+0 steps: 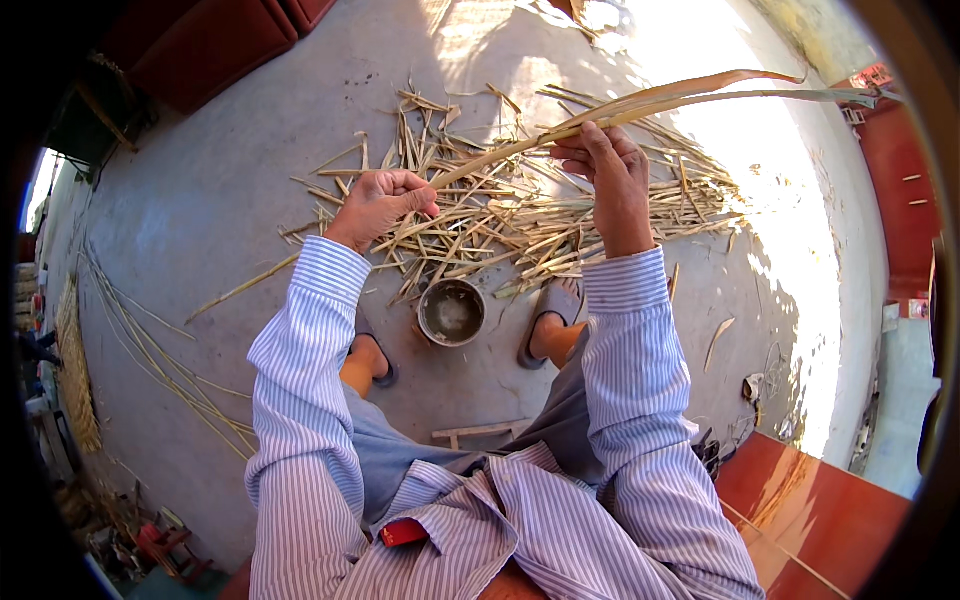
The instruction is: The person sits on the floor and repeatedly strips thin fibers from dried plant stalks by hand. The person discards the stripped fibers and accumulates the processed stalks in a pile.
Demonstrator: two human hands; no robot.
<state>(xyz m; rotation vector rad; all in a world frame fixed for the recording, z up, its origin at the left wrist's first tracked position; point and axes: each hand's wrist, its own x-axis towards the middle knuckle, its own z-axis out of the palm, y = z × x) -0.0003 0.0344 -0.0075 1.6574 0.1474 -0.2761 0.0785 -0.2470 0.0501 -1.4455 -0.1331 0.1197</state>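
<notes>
A long dry plant stalk with a papery leaf (492, 158) stretches between my hands, rising to the right. My left hand (382, 206) is closed, pinching its lower left end. Farther along, my right hand (612, 180) is wrapped round the same stalk, fingers closed. From there the brown leaf and a thinner greyish end run out over the sunlit floor. Beneath both hands spreads a loose pile of dry, straw-coloured stalk pieces (520, 232). A round bowl (452, 312) with murky liquid stands on the floor between my feet, at the pile's near edge.
Several long thin stalks (160, 355) lie on the floor at left, beside a straw bundle (75, 365). Dark red furniture (215, 50) stands at the far left, and a red cabinet (905, 190) at right. A reddish panel (820, 510) is at the near right.
</notes>
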